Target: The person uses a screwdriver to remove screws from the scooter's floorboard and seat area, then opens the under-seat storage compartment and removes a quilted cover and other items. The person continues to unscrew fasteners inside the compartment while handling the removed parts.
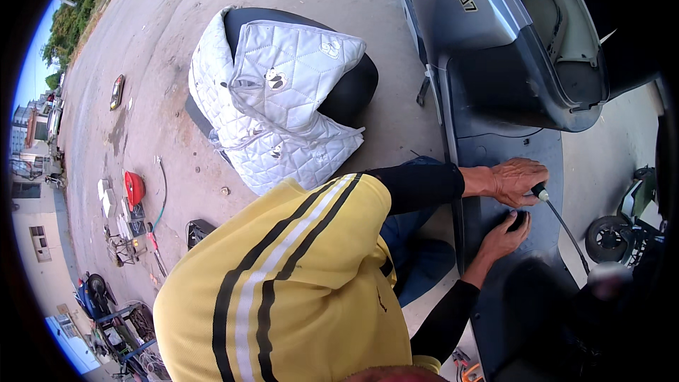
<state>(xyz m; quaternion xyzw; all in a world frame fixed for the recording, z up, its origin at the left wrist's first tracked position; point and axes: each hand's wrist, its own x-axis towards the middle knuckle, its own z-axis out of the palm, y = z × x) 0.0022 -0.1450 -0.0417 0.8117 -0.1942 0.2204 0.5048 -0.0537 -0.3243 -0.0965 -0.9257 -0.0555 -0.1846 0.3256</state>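
Over the dark footboard of a grey scooter, both my arms reach in from the left in black sleeves. My left hand, the upper one, is closed around a black-and-pale handle. From it a long, thin, dark stem curves toward the lower right; whether it is a rigid shaft or a cable I cannot tell. Just below, my right hand rests close to the footboard, its thumb and fingers curled around something black that is mostly hidden.
A dark seat-like shape under a white quilted cover stands at upper left. Farther left lie a red helmet-like object, boxes and a hose. A dark wheel is at right. Pliers with red handles lie at the bottom.
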